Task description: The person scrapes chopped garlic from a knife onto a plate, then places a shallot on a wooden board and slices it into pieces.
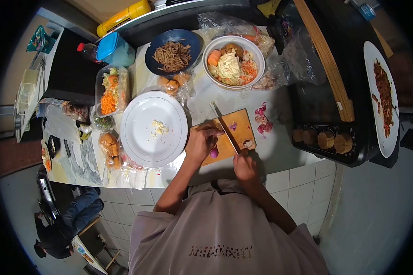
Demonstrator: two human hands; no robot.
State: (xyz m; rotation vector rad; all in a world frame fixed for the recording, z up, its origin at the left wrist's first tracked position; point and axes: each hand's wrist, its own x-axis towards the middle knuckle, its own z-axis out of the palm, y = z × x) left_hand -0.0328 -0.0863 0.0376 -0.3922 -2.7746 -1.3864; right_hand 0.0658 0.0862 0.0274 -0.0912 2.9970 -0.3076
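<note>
Pointing away-left, knife [225, 128] in right hand [245, 166], diagonal across board [241, 126]

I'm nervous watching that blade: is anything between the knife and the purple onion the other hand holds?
Nothing visible. The knife, in the right hand, lies on the cutting board just beside the left hand gripping the purple onion.

Grey-beige cotton T-shirt [225, 215] print: dark capitals, upside down in view, roughly "THXNMSN"
Small line beside print: too tiny to read
Yellow plastic bottle [124, 16] label: unreadable
Green foil packet [36, 39] text: blurred
</note>
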